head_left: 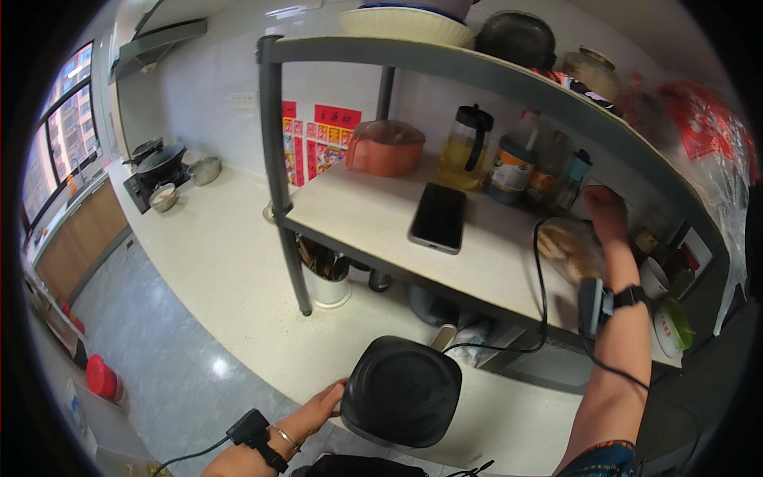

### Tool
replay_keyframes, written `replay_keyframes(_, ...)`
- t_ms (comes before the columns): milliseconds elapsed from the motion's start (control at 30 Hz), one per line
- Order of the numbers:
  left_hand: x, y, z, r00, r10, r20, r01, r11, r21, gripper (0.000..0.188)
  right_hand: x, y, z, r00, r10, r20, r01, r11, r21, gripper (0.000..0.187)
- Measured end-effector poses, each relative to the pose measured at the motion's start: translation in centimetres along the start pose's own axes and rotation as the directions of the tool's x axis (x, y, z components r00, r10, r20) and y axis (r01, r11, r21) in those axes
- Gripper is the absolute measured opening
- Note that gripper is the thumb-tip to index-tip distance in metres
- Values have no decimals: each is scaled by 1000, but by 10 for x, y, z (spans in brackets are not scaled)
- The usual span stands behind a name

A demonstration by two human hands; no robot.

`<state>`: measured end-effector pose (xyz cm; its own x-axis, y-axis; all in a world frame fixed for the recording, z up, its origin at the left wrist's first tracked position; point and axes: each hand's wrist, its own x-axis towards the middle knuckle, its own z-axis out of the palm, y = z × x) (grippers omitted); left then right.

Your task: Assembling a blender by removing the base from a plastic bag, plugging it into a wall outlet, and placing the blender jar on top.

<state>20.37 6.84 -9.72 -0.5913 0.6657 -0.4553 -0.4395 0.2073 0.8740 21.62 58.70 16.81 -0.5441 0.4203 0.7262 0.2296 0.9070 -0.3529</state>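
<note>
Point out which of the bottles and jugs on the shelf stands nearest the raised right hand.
The small bottle with the teal cap, rightmost in the row, just left of the right hand.

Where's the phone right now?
The black phone lies flat, screen up, on the middle shelf near the centre of the head view, in front of the glass pitcher and left of the right hand.

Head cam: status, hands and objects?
Left hand grips black square plate. Right hand on clear bag, shelf. Phone nearby.
</note>
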Motion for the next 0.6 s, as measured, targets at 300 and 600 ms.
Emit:
replay_keyframes(300,3,-2,-20,997,26,76,-33,996,83,69,-158,-127,-70,995,88,44,-97,812,576,17)
replay_keyframes(600,29,11,-49,925,-75,373,-3,979,204,74,-383,-127,22,559,686,466,-773,227,593,30)
